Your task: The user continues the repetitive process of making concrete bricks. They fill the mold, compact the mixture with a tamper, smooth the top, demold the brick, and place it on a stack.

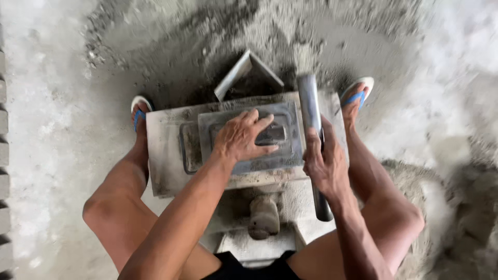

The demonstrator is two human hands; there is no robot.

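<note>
Head view, looking straight down between my bare knees: closest to me sits a dusty grey block (263,217) on the low frame I straddle, just below the mould. My right hand (324,163) is closed around a metal pipe (313,136), fingers wrapped tight at its middle, so the pipe runs upright in the picture along the right edge of the mould, its lower end near my right thigh and its top end past the mould's far edge. My left hand (244,137) lies flat with fingers spread on the grey metal plate (290,148), palm pressing down over the plate's recessed centre. That plate sits inside the wider flat metal mould (163,150), which is coated in cement dust and rests between my legs. Beyond the mould my feet in blue sandals (357,92) stand at either side on the floor. Farther out, an angled metal piece (244,72) juts from a heap of dark grey sand (218,31), and pale concrete floor (41,129) spreads around it.
</note>
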